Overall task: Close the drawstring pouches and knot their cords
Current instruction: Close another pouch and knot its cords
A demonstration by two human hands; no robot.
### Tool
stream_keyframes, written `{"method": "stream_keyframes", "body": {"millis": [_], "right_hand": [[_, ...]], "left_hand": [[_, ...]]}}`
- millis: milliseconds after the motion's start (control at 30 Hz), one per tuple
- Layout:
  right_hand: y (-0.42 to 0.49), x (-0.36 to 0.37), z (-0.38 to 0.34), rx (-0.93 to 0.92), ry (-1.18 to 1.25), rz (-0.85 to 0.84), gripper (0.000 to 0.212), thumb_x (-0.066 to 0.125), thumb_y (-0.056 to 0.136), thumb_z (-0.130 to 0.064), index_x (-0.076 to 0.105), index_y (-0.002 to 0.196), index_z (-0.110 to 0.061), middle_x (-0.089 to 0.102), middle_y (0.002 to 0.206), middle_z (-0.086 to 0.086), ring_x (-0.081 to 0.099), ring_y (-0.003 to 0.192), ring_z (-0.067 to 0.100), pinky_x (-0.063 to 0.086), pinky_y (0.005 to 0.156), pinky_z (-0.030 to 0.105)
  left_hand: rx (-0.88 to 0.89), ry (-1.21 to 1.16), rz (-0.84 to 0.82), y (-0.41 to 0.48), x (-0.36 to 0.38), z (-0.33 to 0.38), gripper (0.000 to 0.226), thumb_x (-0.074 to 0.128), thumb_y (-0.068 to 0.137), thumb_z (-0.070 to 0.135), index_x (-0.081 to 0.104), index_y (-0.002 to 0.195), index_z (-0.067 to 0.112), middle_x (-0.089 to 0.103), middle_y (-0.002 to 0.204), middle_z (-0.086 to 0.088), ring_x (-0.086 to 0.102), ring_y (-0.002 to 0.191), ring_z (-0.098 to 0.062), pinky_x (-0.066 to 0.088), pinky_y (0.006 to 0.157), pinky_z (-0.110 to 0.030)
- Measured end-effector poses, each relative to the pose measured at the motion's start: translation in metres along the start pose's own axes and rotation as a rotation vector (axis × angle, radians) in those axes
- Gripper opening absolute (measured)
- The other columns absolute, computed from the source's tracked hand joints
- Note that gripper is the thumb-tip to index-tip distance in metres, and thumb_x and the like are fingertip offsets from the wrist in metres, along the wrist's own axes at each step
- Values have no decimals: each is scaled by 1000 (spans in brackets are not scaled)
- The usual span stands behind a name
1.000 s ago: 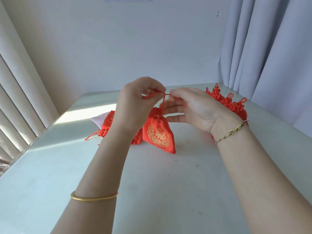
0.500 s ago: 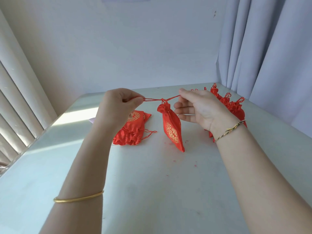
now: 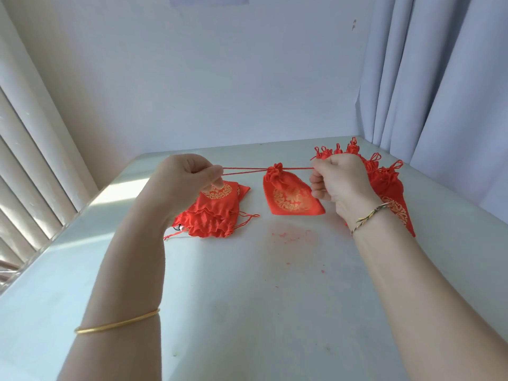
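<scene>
Head view, status. Current unit is a red satin drawstring pouch with a gold printed roundel [image 3: 291, 199], hanging between my hands over the far half of the pale tabletop [image 3: 247, 312]. Can't tell if its bottom edge touches the surface.

Its thin red cords [image 3: 242, 171] run out level to both sides, taut. My left hand [image 3: 187, 180] pinches the left cord ends between thumb and forefinger, other fingers curled in. My right hand [image 3: 341, 185] is fisted round the right end, with the cord entering at the top of the fist.

The neck is gathered into a tight rosette, so closing looks done on this one. No knot visible, so I judge knotting is what's left for it.

Queue: flat stack of red satin pouches [image 3: 217, 215] on the left, partly hidden by my left hand. Ruffled mouths face me, ungathered, cords slack. Several layers, count unclear. All of these need closing and knotting.

Done side: heap of cinched red pouches [image 3: 384, 182] on the right, partly behind my right hand. Necks are bunched and cord loops stick up. Knots are too small to confirm.

Contents: every pouch looks flat and nothing shows inside. Judging them empty, not verified.

Red lint flecks [image 3: 288, 237] lie on the table just near of the hanging pouch.
</scene>
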State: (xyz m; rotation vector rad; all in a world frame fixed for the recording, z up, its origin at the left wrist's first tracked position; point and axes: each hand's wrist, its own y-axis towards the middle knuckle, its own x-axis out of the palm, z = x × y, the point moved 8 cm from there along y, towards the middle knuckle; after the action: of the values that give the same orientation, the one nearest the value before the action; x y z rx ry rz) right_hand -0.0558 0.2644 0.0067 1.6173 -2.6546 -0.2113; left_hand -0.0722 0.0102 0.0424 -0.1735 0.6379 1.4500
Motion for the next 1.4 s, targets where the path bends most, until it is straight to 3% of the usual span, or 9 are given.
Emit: {"method": "stream_keyframes", "body": {"millis": [167,267,467,767,900,1000,1133,1300,1400], "right_hand": [[-2,10,6,22,-40,-52,29,46,91,-8,47,62,-11,51,58,6,47,41,10,42,40,18],[-8,17,-2,15,-8,-93,29,48,91,-11,50,63,-11,54,58,4,49,47,14,44,42,19],[-22,24,-34,-45,93,-237,28,55,91,-23,58,65,-14,59,56,-2,54,47,9,44,44,19],[-47,47,-63,-232,-2,-330,26,61,89,-22,64,67,-9,58,59,1,47,40,5,37,42,18],[-44,50,-49,-13,181,-371,40,41,98,-34,60,80,-4,65,74,10,53,39,15,36,38,21],[-46,57,-41,100,233,-456,27,33,95,-17,53,101,0,63,75,16,59,44,20,39,39,20],[-44,54,-42,16,109,-427,18,34,89,-1,51,92,-6,64,77,16,65,55,20,46,45,23],[-45,56,-54,-262,-110,-404,18,60,77,6,57,72,-11,58,60,4,53,48,8,41,48,19],[-51,65,-59,-402,-150,-421,20,71,72,2,58,70,-14,55,67,8,47,58,10,40,56,21]], "left_hand": [[46,-592,-134,-7,19,27,27,44,97,18,57,74,11,70,94,1,63,103,-12,47,92,-32],[46,-843,-238,-10,39,44,32,35,100,21,52,75,12,70,81,-3,69,92,-19,48,94,-36],[7,-644,-211,-9,42,32,15,55,91,9,66,101,5,56,72,-2,57,60,-8,50,80,-31],[58,-252,-233,-14,55,42,8,69,82,14,66,76,10,59,68,-3,54,59,-10,51,65,-22],[57,-297,-207,-12,53,39,12,67,84,15,65,75,8,59,68,-6,53,58,-11,50,64,-22],[36,-351,-199,-11,52,35,14,62,87,14,65,75,7,59,68,-8,53,58,-12,49,64,-22],[20,-366,-149,-9,48,34,14,57,91,11,67,81,8,63,63,1,55,52,-7,47,56,-16],[-41,-368,-37,-8,41,28,12,59,90,12,66,83,6,66,56,1,61,47,-8,50,51,-16],[-40,-363,5,-8,37,27,13,60,90,12,64,77,9,64,52,0,62,47,-9,56,59,-23]]}}
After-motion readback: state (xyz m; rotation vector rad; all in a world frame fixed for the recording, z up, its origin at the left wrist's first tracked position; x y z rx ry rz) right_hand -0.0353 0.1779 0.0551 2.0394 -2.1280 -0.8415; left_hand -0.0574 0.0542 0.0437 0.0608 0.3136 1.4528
